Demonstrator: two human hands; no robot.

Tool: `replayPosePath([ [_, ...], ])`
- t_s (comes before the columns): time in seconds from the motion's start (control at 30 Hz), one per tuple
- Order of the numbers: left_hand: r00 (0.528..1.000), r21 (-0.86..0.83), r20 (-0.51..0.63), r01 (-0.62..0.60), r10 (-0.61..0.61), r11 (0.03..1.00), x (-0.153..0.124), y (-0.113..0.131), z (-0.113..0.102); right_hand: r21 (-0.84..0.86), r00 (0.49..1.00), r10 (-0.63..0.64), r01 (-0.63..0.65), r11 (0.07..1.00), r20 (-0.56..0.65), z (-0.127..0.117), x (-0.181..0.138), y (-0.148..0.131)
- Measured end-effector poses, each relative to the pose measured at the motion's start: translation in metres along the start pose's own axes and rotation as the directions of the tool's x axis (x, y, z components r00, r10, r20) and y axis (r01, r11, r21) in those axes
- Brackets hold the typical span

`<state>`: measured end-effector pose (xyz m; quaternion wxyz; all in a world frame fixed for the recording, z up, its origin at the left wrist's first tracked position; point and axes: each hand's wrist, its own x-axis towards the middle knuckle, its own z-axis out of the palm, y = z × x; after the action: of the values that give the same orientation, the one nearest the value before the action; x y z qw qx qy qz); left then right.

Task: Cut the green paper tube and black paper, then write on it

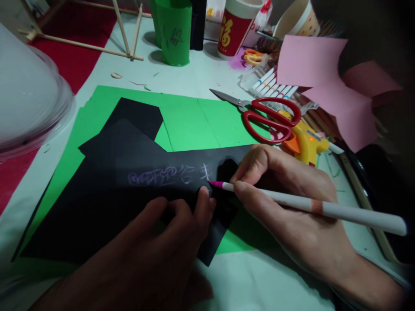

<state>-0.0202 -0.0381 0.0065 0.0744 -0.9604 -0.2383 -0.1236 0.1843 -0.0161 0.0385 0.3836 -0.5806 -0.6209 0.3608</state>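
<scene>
My right hand point(292, 207) grips a white marker pen point(298, 202) with a pink tip. That tip touches the black paper point(106, 190) at the end of a row of faint pale purple handwriting point(155, 175). My left hand point(168, 237) rests on the lower part of the black paper, fingers bent and partly apart, one fingertip just below the pen tip; its thumb is hard to make out in the shadow. Beneath the black paper lie green sheets point(184, 123). Red-handled scissors point(267, 114) lie beyond my right hand, on the edge of the green.
Green cups point(175, 34) and a red-and-white paper cup point(235, 30) stand at the back. Folded pink paper point(311, 60), a case of markers point(270, 86) and a yellow glue gun point(308, 140) are at right. A wooden stick frame point(87, 47) and translucent rounded plastic point(29, 90) occupy the left.
</scene>
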Motion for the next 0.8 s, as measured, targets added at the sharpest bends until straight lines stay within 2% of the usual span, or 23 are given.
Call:
replayPosePath([
  [0.17,0.999,0.023,0.030,-0.038,0.037,0.999,0.000,0.002,0.000,0.087,0.999,0.037,-0.038,0.996,0.012,0.000,-0.003,0.006],
  [0.3,1.000,0.018,-0.004,0.016,-0.016,1.000,0.000,0.002,-0.001,0.299,0.992,0.044,-0.007,0.954,-0.115,-0.003,-0.002,0.017],
  [0.4,0.999,0.026,-0.032,0.021,-0.020,0.999,0.000,0.002,-0.001,0.377,0.983,0.043,0.027,0.926,-0.176,-0.008,0.000,0.023],
  [0.63,1.000,-0.008,-0.011,0.021,-0.021,1.000,-0.018,0.005,0.006,0.379,0.997,0.007,0.022,0.925,-0.074,-0.008,0.000,0.023],
  [0.8,0.999,-0.095,0.039,0.031,-0.028,0.995,-0.022,0.005,0.009,0.234,0.999,-0.017,0.027,0.972,-0.041,-0.001,0.005,0.014],
])
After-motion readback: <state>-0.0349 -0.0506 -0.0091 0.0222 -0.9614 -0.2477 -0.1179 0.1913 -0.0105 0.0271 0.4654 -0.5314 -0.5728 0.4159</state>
